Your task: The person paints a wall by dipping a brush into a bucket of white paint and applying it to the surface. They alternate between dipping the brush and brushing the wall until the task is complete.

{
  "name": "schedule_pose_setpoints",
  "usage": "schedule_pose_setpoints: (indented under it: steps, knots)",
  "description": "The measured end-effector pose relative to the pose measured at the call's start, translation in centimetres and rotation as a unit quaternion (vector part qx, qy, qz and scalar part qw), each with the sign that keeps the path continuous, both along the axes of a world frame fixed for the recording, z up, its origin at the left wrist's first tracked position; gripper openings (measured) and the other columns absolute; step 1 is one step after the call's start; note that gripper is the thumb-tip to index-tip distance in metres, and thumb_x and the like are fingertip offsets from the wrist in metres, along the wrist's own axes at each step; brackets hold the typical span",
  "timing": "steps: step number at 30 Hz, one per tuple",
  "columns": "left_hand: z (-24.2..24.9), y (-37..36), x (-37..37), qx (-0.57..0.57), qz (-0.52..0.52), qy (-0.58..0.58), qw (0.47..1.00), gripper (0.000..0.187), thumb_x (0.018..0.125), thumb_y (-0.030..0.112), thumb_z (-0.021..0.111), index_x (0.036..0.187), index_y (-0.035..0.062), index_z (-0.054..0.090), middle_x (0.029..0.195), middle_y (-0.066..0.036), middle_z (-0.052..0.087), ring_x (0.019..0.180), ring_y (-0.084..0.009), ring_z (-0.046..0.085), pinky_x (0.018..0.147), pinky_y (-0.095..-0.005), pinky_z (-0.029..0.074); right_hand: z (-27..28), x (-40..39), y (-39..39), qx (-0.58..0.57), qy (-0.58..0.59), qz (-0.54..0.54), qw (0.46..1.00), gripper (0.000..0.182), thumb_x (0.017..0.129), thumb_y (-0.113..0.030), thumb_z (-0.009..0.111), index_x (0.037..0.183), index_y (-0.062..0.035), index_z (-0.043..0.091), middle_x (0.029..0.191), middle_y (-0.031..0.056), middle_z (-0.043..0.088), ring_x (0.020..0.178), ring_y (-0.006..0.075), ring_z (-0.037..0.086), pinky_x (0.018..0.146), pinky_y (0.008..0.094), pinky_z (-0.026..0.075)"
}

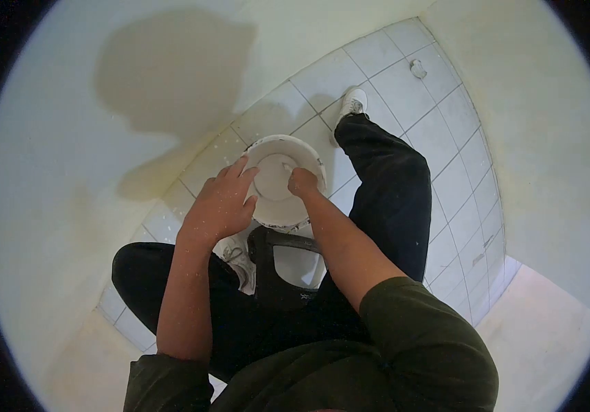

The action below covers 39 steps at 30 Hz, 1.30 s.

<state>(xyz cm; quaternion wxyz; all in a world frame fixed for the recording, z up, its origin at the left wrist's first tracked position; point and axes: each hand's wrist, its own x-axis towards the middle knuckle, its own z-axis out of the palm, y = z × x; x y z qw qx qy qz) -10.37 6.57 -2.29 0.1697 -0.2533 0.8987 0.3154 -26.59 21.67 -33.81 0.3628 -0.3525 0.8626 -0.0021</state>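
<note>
So I'm seeing one person here, and I'm counting two bare hands: one left hand (219, 206), one right hand (302, 182). One pale stub (287, 166) is showing by the right one, too small to name tbh. I'm getting one bucket (267, 209), one dark plastic frame (262, 264), two white shoes (355, 101), two black trouser legs (394, 185) and two green sleeves (412, 316). One pale scrap (418, 69) is lying on the floor. Floor tiles (439, 127)? Loads, and I'm losing count since plenty are hiding behind stuff.
</note>
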Motion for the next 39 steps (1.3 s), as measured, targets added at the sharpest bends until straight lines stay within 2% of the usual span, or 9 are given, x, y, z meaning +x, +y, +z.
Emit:
schedule_pose_setpoints:
  steps: [1,5,13,16,26,31,34,37,39]
  knots:
    - [-0.1,-0.1,0.1,0.003,-0.001,0.002,1.000,0.052,0.092,0.017,0.062,0.141,0.0097,0.049,0.154,-0.019,0.040,0.135,-0.0392,0.047,0.112,-0.0494,0.039,-0.5,0.2,0.1,-0.019,0.007,-0.010,1.000,0.020,0.080,-0.018,0.064,0.090,-0.0034,0.074,0.093,0.0205,0.072,0.093,0.0367,0.071,0.082,0.0458,0.056]
    - [-0.6,-0.2,0.6,0.006,-0.006,0.003,1.000,0.052,0.092,0.018,0.062,0.142,0.0095,0.048,0.152,-0.019,0.042,0.133,-0.0398,0.048,0.112,-0.0498,0.039,-1.8,1.1,-0.3,-0.005,0.012,0.000,1.000,0.018,0.081,-0.016,0.064,0.091,-0.0047,0.074,0.097,0.0196,0.073,0.094,0.0358,0.072,0.082,0.0446,0.057]
    - [-0.8,-0.6,0.9,0.011,-0.009,-0.014,1.000,0.053,0.093,0.019,0.060,0.143,0.0093,0.046,0.150,-0.021,0.044,0.132,-0.0402,0.049,0.111,-0.0508,0.040,0.0,2.1,-1.4,0.027,-0.018,0.018,0.999,0.021,0.082,-0.014,0.064,0.097,-0.0050,0.075,0.104,0.0179,0.073,0.096,0.0341,0.072,0.085,0.0436,0.058]
    - [-1.0,-0.6,0.8,0.009,-0.010,-0.016,1.000,0.053,0.093,0.019,0.060,0.143,0.0088,0.046,0.150,-0.021,0.044,0.132,-0.0403,0.049,0.111,-0.0507,0.040,-0.5,1.9,-1.9,0.075,-0.036,0.040,0.996,0.022,0.082,-0.015,0.064,0.099,-0.0046,0.075,0.105,0.0180,0.073,0.099,0.0338,0.072,0.086,0.0432,0.057]
    - [-1.0,-0.5,1.0,0.020,-0.008,-0.022,1.000,0.052,0.094,0.020,0.060,0.142,0.0072,0.047,0.149,-0.021,0.045,0.132,-0.0400,0.049,0.110,-0.0504,0.040,-1.5,1.8,-1.0,0.086,-0.086,0.003,0.993,0.029,0.082,-0.016,0.063,0.104,-0.0003,0.072,0.109,0.0220,0.071,0.104,0.0356,0.070,0.091,0.0431,0.055]
    - [-1.2,-0.8,1.1,0.007,-0.009,-0.006,1.000,0.051,0.094,0.020,0.059,0.142,0.0073,0.048,0.148,-0.022,0.046,0.132,-0.0402,0.050,0.110,-0.0507,0.040,-3.9,1.3,-0.9,0.076,-0.115,-0.020,0.990,0.028,0.082,-0.014,0.062,0.103,0.0015,0.072,0.108,0.0245,0.071,0.105,0.0374,0.069,0.092,0.0441,0.055]
    - [-1.2,-0.8,1.2,0.002,-0.008,0.004,1.000,0.050,0.094,0.020,0.060,0.141,0.0075,0.049,0.148,-0.021,0.047,0.131,-0.0399,0.050,0.110,-0.0507,0.041,-4.2,1.7,-1.6,0.105,-0.069,-0.071,0.990,0.029,0.086,-0.016,0.063,0.112,-0.0064,0.073,0.120,0.0174,0.069,0.115,0.0322,0.066,0.095,0.0453,0.055]
    - [-1.1,-0.8,1.0,0.007,-0.009,0.011,1.000,0.050,0.093,0.020,0.060,0.141,0.0076,0.049,0.147,-0.021,0.047,0.132,-0.0393,0.050,0.110,-0.0505,0.041,-2.7,1.5,-1.9,0.056,-0.099,-0.130,0.985,0.032,0.085,-0.016,0.062,0.113,-0.0063,0.073,0.120,0.0180,0.070,0.115,0.0331,0.066,0.096,0.0445,0.054]
    - [-0.8,-0.8,1.0,0.011,-0.013,0.019,1.000,0.051,0.093,0.020,0.060,0.141,0.0077,0.049,0.148,-0.021,0.047,0.132,-0.0391,0.050,0.110,-0.0506,0.040,-1.6,1.6,-2.2,0.052,-0.104,-0.112,0.987,0.032,0.085,-0.019,0.062,0.113,-0.0060,0.073,0.120,0.0180,0.070,0.115,0.0337,0.066,0.095,0.0445,0.054]
